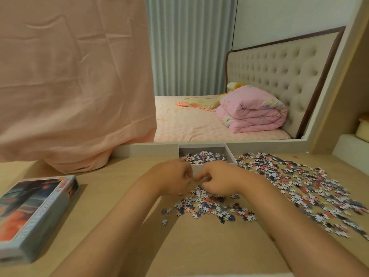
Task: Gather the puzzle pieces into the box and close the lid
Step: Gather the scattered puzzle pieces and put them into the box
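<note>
A white open box (pixel 229 154) stands at the far middle of the wooden table (pixel 199 242) with several puzzle pieces inside. Loose puzzle pieces (pixel 299 186) lie scattered to the right and in front of the box. My left hand (pixel 173 178) and my right hand (pixel 217 180) meet just in front of the box, fingers curled together over a heap of pieces. Both seem to clutch pieces, though blur hides the detail. The printed lid (pixel 34 214) lies flat at the left edge of the table.
A pink cloth (pixel 69 86) hangs down onto the table at the back left. Behind the table is a low white ledge (pixel 151 149), then a bed with a folded pink quilt (pixel 253 110). A white shelf (pixel 351 146) stands at the right.
</note>
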### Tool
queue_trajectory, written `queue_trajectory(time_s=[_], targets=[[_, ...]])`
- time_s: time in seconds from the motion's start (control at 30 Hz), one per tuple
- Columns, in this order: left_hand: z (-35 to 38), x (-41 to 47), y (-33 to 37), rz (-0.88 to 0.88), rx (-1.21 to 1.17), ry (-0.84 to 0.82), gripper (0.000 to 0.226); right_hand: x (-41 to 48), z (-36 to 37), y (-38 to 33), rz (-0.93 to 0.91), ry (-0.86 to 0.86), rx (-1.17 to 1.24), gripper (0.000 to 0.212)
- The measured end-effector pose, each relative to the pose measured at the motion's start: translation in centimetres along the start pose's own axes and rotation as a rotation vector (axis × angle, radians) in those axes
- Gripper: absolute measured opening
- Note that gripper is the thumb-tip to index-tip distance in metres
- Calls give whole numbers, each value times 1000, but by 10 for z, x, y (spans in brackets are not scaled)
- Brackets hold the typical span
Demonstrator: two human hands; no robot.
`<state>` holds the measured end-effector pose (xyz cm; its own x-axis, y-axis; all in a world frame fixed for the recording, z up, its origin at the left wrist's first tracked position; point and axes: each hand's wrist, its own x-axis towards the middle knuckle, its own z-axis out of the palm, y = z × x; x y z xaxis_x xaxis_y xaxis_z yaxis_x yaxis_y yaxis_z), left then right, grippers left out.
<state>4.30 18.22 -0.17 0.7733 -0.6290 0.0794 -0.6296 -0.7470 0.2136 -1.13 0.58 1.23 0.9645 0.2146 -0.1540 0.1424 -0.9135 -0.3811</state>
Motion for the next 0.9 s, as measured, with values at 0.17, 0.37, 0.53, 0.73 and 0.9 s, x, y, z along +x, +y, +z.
queue_trajectory(time_s=[0.17, 0.37, 0.53, 0.73, 0.9], targets=[[12, -19, 5, -102, -52, -265, 57, -9, 20, -2, 62, -85, -175, 50], [12, -22, 16, -20, -30, -377, 91, -29, 9, 1, 37, -10, 35, 48], [22, -21, 19, 29, 57, -306, 91, -38, 7, 12, 219, -147, -283, 74], [27, -17, 17, 85, -88, -152, 53, -29, 19, 1, 124, -32, -122, 68], [26, -17, 20, 55, -138, -43, 22, -24, 23, 0, 117, 69, -53, 45]])
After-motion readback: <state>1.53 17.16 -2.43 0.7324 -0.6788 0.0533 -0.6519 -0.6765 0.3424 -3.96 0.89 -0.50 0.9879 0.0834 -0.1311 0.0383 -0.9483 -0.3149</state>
